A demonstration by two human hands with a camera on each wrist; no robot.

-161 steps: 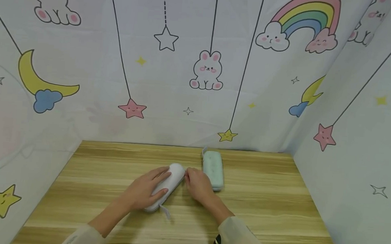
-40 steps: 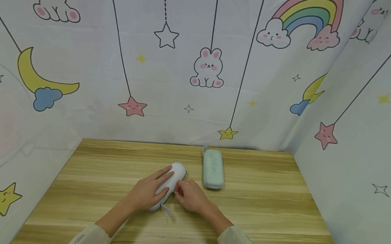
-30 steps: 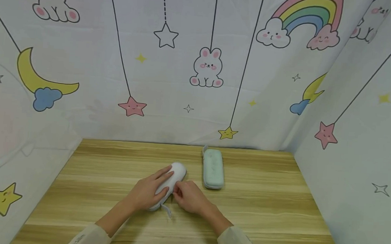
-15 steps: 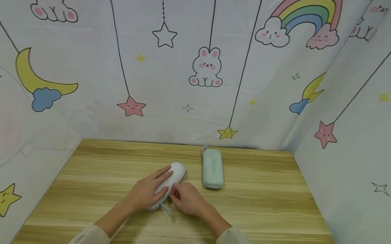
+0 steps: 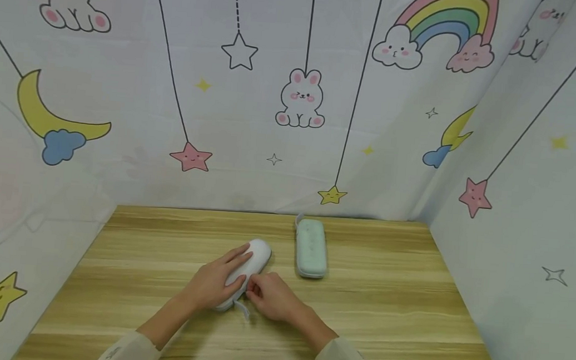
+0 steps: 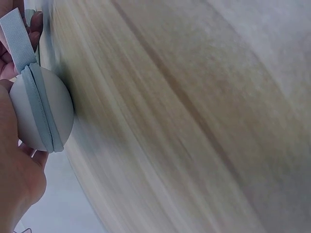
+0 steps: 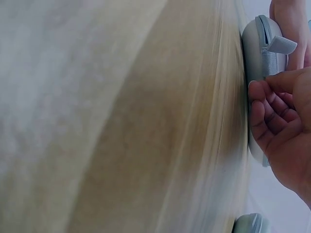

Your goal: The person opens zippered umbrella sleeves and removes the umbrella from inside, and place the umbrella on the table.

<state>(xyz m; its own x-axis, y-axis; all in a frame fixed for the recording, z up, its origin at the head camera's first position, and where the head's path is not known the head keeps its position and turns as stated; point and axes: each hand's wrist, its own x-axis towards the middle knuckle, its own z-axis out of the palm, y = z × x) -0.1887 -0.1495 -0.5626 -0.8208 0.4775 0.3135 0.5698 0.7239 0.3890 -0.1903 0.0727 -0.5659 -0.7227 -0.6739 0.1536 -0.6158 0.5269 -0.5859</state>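
A white zip-up glasses case [image 5: 259, 255] lies aslant on the wooden table. My left hand [image 5: 210, 286] holds it down, fingers across the top and thumb along the near side. My right hand [image 5: 275, 297] is at the case's right side, its thumb and forefinger pinching at the seam; the right wrist view shows these fingertips [image 7: 271, 82] just below the grey strap [image 7: 283, 45]. The zipper pull itself is hidden by the fingers. The left wrist view shows the case's rounded near end with its pale blue zipper band [image 6: 40, 109].
A pale green zip-up case [image 5: 311, 248] with a small loop lies behind and right of my right hand. The wooden table [image 5: 385, 298] meets a printed cloth backdrop [image 5: 247, 188] at the back and sides.
My right hand has travelled along the seam from the white case's far end toward its near end. My left hand keeps its hold, and the green case has stayed in place.
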